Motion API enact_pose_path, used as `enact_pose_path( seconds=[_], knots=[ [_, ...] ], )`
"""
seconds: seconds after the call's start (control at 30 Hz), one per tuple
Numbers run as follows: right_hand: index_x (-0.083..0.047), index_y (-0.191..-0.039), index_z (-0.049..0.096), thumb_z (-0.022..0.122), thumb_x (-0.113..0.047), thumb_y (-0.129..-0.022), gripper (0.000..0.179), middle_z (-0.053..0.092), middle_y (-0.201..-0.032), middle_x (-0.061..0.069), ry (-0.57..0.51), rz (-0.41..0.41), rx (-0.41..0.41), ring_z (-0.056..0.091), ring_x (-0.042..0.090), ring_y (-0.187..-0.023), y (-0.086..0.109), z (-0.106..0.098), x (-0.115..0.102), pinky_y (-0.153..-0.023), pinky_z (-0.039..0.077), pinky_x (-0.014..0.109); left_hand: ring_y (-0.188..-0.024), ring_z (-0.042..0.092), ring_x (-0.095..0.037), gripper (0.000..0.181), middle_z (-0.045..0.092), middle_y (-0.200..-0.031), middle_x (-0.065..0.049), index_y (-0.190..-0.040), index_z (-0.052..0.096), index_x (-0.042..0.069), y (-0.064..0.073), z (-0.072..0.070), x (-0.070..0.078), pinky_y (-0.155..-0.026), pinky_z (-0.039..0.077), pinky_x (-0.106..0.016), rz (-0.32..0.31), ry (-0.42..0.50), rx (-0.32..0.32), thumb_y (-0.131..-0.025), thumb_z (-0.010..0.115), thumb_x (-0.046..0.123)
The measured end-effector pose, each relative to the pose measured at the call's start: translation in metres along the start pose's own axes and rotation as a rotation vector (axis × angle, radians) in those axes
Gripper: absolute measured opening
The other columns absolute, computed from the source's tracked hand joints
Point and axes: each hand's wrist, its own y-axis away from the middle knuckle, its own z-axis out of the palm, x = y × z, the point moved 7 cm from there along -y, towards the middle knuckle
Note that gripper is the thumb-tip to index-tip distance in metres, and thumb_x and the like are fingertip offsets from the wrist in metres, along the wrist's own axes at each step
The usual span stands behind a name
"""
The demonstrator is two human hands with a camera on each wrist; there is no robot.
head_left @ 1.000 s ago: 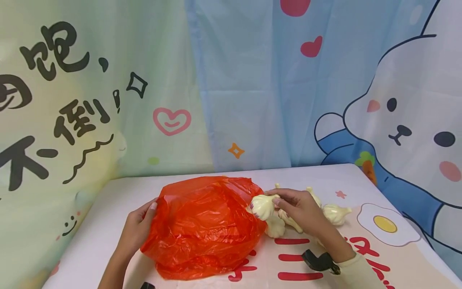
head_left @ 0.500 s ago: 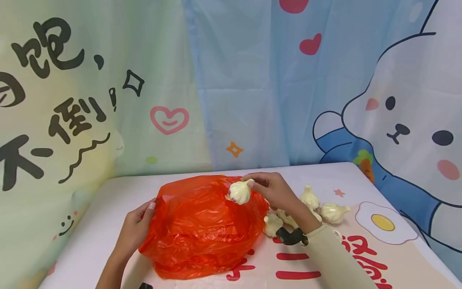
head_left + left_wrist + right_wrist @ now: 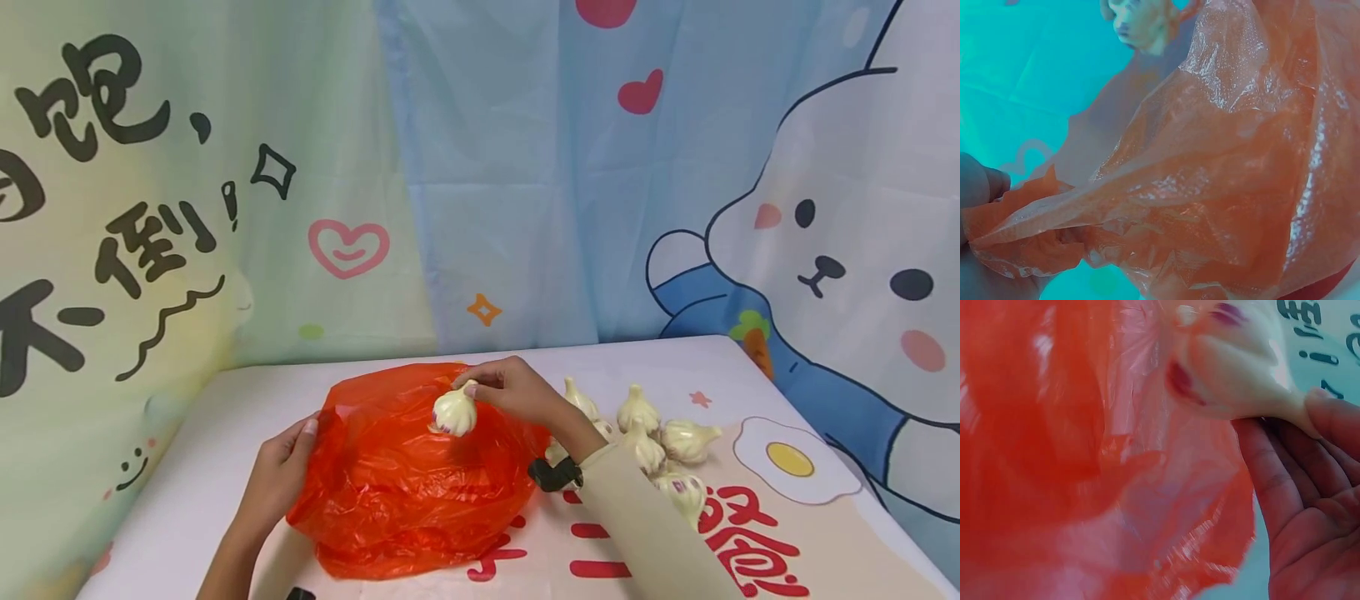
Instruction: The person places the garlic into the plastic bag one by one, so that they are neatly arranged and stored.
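Note:
A red plastic bag [image 3: 405,500] lies puffed up on the table, its thin film filling much of both wrist views. My left hand [image 3: 281,471] pinches the bag's left edge between thumb and fingers; in the left wrist view the fingers [image 3: 982,187] show at the gathered film. Above the bag, my right hand [image 3: 517,392] pinches a garlic bulb [image 3: 454,412] by its stem. The right wrist view shows this bulb [image 3: 1235,362] close up, white with purple patches, its stem between thumb and fingers. What the bag holds inside is hidden.
Several more garlic bulbs [image 3: 686,440] lie on the table to the right of the bag, some partly behind the right forearm. The printed tabletop [image 3: 795,533] has red lettering and a fried-egg picture. A cartoon curtain [image 3: 502,167] hangs behind the table.
My right hand has carried the garlic bulb leftward from the bag's right side to over its middle. The left hand keeps its hold on the bag's edge.

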Motion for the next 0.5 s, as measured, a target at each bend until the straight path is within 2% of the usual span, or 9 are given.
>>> enact_pose_path(
  seconds=[0.17, 0.3, 0.37, 0.5],
  knots=[
    [-0.007, -0.113, 0.073, 0.061, -0.012, -0.097, 0.020, 0.069, -0.112, 0.000, 0.001, 0.009, -0.048, 0.058, 0.014, -0.089, -0.013, 0.018, 0.008, -0.075, 0.049, 0.025, -0.103, 0.062, -0.031, 0.054, 0.061, -0.126, -0.020, -0.138, 0.051, -0.002, 0.001, 0.001, 0.002, -0.087, 0.054, -0.033, 0.029, 0.019, 0.006, -0.106, 0.037, 0.039],
    [-0.010, -0.115, 0.073, 0.062, -0.015, -0.097, 0.021, 0.069, -0.113, -0.003, 0.012, 0.044, -0.033, 0.058, 0.012, -0.092, -0.024, 0.030, 0.018, -0.073, 0.047, 0.024, -0.105, 0.062, -0.031, 0.054, 0.060, -0.128, -0.019, -0.139, 0.051, -0.001, 0.002, 0.005, 0.001, -0.089, 0.053, -0.035, 0.017, 0.028, -0.006, -0.106, 0.037, 0.039],
    [-0.012, -0.115, 0.073, 0.062, -0.016, -0.097, 0.021, 0.069, -0.112, -0.004, 0.028, 0.062, -0.015, 0.059, 0.012, -0.096, -0.028, 0.035, 0.020, -0.077, 0.049, 0.024, -0.107, 0.061, -0.031, 0.053, 0.060, -0.129, -0.019, -0.139, 0.051, 0.000, 0.002, 0.005, 0.001, -0.090, 0.052, -0.037, 0.008, 0.020, -0.002, -0.106, 0.037, 0.039],
    [-0.009, -0.113, 0.073, 0.063, -0.015, -0.096, 0.020, 0.069, -0.111, -0.001, 0.033, 0.087, 0.037, 0.061, 0.015, -0.103, -0.035, 0.042, 0.023, -0.088, 0.051, 0.029, -0.108, 0.061, -0.032, 0.052, 0.060, -0.128, -0.020, -0.138, 0.052, -0.002, 0.002, 0.003, 0.004, -0.092, 0.050, -0.042, 0.031, 0.005, 0.013, -0.106, 0.037, 0.037]
  ],
)
